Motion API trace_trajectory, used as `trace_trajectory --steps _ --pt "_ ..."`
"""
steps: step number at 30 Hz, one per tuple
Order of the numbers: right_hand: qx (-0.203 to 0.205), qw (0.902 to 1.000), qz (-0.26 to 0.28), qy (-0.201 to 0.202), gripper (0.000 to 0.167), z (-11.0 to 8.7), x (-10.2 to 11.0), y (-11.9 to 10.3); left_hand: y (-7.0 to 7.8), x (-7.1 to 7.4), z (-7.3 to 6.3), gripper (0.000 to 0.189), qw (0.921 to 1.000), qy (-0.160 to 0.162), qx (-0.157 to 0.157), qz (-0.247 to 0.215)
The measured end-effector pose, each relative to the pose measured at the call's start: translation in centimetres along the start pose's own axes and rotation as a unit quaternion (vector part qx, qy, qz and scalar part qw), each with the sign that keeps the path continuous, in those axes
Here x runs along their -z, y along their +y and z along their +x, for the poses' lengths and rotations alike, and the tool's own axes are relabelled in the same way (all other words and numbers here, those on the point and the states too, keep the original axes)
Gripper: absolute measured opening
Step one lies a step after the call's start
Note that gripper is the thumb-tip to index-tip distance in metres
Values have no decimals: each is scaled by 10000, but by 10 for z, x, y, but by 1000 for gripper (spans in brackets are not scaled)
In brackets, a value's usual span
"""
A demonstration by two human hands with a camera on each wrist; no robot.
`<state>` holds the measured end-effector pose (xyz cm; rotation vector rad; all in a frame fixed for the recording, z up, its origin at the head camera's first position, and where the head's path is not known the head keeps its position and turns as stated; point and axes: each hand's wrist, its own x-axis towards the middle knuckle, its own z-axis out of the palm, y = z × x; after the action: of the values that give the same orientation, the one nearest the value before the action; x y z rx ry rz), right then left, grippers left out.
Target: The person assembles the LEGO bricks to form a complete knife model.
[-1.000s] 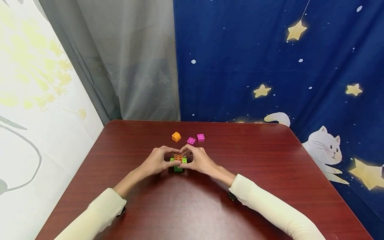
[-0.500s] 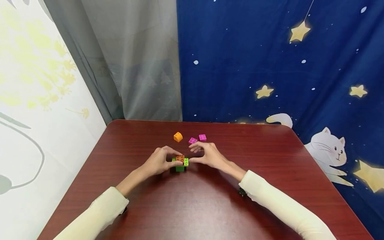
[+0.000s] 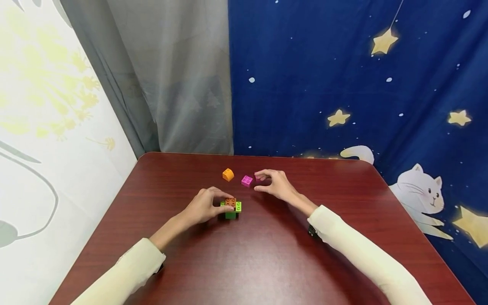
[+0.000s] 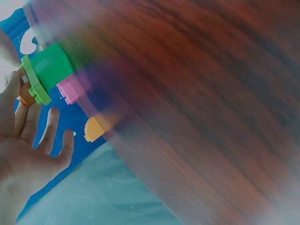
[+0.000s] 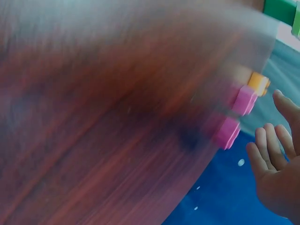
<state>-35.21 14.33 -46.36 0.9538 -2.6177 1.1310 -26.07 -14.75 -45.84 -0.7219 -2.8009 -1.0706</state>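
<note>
A small stack appears to be rested on the counter: a green block is overhung on both sides by a light-green block, on which a brown-orange block is pinched by the left hand. If that pinch is twisted, the top could be pried loose; if an overhanging end is pressed, the stack could be tipped. The right hand is held wide, thumb apart from fingers, near a pink block mostly hidden from the head view; whether it is touched cannot be told. With its view so blocked, the grasp could be misjudged, and the neighbouring pink block could be nudged by the thumb.
</note>
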Motion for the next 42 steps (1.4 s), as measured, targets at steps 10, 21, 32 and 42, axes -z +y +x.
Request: trace_trajectory --steps 10,21,32,42 --pt "-483 9980 -338 206 48 14 8 29 1 -1 -2 32 10000 -36 34 -52" --pt "-845 9948 -437 -356 53 24 7 46 6 -2 3 35 9999 -137 -8 -5" --pt "-846 9945 -347 -516 38 19 2 41 5 -2 3 34 9999 -141 55 41" --pt "-715 9955 -357 -516 35 8 0 28 1 1 0 34 9998 -86 167 27"
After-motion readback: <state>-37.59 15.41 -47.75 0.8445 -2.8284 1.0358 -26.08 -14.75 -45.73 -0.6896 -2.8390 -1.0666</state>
